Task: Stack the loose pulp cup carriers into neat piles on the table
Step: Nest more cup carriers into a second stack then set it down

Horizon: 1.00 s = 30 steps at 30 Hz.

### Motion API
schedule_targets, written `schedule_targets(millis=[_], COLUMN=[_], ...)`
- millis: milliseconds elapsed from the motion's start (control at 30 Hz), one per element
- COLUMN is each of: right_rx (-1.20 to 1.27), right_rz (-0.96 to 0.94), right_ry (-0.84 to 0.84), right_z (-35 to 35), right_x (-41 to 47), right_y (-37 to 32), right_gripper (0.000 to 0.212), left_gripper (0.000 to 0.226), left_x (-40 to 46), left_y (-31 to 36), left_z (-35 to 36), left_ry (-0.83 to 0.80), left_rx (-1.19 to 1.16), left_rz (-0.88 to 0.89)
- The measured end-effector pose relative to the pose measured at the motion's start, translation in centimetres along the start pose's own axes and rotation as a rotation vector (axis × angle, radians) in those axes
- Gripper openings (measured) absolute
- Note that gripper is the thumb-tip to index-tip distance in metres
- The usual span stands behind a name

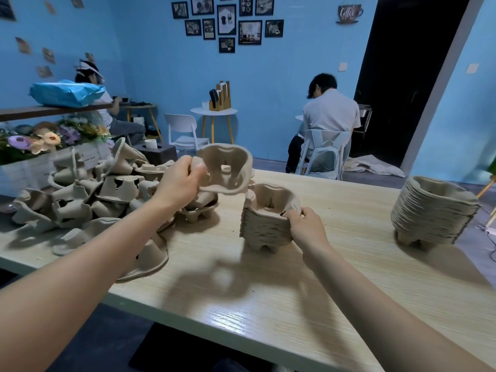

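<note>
the left hand (182,181) holds one loose carrier (228,167) in the air, with the fingers and thumb curled around its near left edge. the carrier is tilted and it hangs a little above and to the left of the short pile (268,221), not touching it. i think it is held by the edge so that the cup hollows stay free and can drop over the ones below

the right hand (307,226) pinches the near right corner of the short pile, with the fingers bent over the rim. this pile stands on the table (268,304) near the middle. the hand is probably there to keep the pile steady and square, because pulp is light and the pile could slide or tip when a new piece is pressed on

on the left side of the table lies the big heap of loose carriers (88,200), thrown in all directions, some upside down. it is close to the left hand, so picking is short. at the far right stands the tall finished pile (434,210), well apart from the working place, likely so that it is not knocked

many carriers are not yet stacked, so the task seems somewhere in the middle. the next move needs the held carrier turned level and lined up with the pile's hollows
</note>
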State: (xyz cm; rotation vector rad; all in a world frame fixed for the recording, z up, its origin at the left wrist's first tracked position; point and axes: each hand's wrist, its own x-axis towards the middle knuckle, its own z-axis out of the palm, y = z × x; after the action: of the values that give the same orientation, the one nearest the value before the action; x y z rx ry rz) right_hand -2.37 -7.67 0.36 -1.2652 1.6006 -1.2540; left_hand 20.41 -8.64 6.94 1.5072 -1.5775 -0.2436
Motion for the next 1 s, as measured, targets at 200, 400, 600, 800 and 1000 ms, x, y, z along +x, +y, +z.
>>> schedule_targets(millis=[200, 400, 600, 800, 1000], right_rx=[-0.014, 0.023, 0.093, 0.113, 0.155], right_rz=[-0.010, 0.020, 0.075, 0.078, 0.019], right_ry=[-0.013, -0.029, -0.025, -0.006, 0.087], right_z=[-0.2, -0.3, -0.4, -0.9, -1.3], right_x=[-0.1, 0.2, 0.6, 0.6, 0.7], right_y=[-0.1, 0.1, 0.4, 0.3, -0.1], right_gripper=[0.020, 0.027, 0.025, 0.020, 0.024], left_gripper=[0.028, 0.019, 0.010, 0.012, 0.020], left_x=[-0.1, -1.0, -1.0, -0.8, -0.5], left_y=[3.5, 4.4, 3.6, 4.1, 4.1], left_z=[2.0, 4.2, 5.5, 6.0, 6.2], left_ry=[-0.152, -0.247, -0.205, -0.193, -0.217], left_rx=[-0.259, -0.239, -0.092, 0.020, 0.119], left_rz=[-0.047, -0.035, -0.050, -0.028, 0.069])
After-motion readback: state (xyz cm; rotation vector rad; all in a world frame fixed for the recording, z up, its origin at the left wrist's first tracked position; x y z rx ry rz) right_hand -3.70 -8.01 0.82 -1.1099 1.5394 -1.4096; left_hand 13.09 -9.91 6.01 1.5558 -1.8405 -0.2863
